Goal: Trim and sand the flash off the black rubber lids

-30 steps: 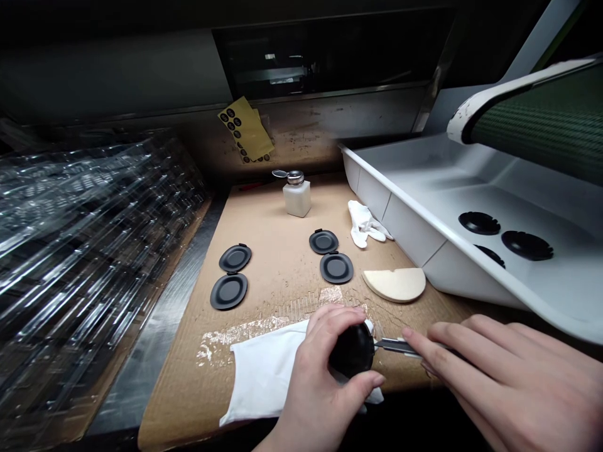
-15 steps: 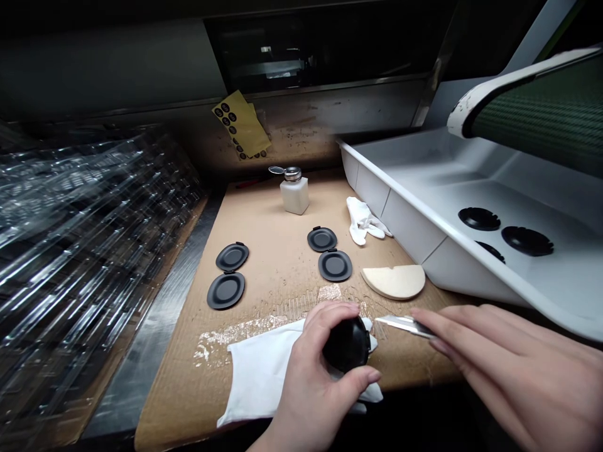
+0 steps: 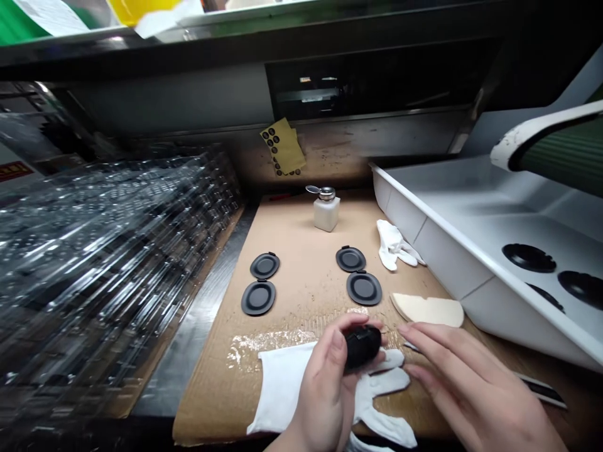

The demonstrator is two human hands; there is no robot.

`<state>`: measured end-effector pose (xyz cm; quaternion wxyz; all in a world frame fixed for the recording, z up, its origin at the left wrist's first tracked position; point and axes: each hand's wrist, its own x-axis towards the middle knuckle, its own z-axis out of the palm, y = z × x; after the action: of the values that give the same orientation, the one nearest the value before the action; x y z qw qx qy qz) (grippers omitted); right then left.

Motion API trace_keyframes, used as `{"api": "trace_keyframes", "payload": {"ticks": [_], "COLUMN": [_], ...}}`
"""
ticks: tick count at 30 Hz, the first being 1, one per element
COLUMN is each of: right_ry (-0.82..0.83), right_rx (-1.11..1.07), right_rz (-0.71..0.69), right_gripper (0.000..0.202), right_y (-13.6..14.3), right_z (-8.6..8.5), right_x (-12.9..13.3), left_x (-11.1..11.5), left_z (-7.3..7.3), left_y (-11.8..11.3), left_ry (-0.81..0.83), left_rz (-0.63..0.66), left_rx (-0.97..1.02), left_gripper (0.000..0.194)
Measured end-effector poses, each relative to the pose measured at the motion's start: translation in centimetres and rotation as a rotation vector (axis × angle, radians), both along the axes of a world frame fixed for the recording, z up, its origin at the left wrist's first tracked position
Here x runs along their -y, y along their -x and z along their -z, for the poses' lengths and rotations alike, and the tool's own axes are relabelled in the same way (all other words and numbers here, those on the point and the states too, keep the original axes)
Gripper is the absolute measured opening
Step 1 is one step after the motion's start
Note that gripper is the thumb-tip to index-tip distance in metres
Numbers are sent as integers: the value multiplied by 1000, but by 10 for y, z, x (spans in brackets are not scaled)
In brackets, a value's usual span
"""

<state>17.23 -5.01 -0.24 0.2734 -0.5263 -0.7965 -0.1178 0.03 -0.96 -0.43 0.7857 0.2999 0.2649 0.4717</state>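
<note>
My left hand (image 3: 330, 376) is wrapped round a glossy black round plastic part (image 3: 362, 346), tilted so that its edge with a small tab faces up. To its right, my right hand (image 3: 461, 370) grips a slim knife (image 3: 541, 389). The knife's rear end sticks out behind the palm, and only a bit of metal shows at the fingertips, apart from the black part. Under the left hand lies a white glove (image 3: 285, 383) on the cardboard (image 3: 301, 251). Beyond the hands, round black parts (image 3: 363, 288) and more black parts (image 3: 259, 297) lie in two pairs.
A half-round cream pad (image 3: 428, 309) and a crumpled white glove (image 3: 394, 243) lie beside a white tray (image 3: 424, 216) holding black parts (image 3: 528, 257). A pump bottle (image 3: 326, 212) stands at the back. Stacked clear plastic trays (image 3: 108, 251) fill the left.
The camera view has tilted up and turned left. My left hand has turned the black part onto its edge. The knife's blade, plain before, is now mostly hidden by my right fingers.
</note>
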Motion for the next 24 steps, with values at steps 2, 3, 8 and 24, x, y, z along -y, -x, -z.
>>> {"api": "trace_keyframes", "payload": {"ticks": [2, 3, 8, 24], "right_ry": [-15, -17, 210, 651], "right_rx": [-53, -70, -87, 141], "right_rz": [-114, -148, -13, 62], "right_gripper": [34, 28, 22, 27], "right_y": [15, 21, 40, 137], "right_z": [-16, -23, -41, -26], "right_x": [-13, -20, -74, -186], "left_x": [0, 0, -7, -19], "left_z": [-1, -1, 3, 26], "left_y": [-2, -2, -2, -1], "left_ry": [48, 65, 255, 151], "left_rz": [-11, -22, -44, 31], "left_rx": [49, 72, 201, 200], "left_gripper": [37, 39, 50, 31]}}
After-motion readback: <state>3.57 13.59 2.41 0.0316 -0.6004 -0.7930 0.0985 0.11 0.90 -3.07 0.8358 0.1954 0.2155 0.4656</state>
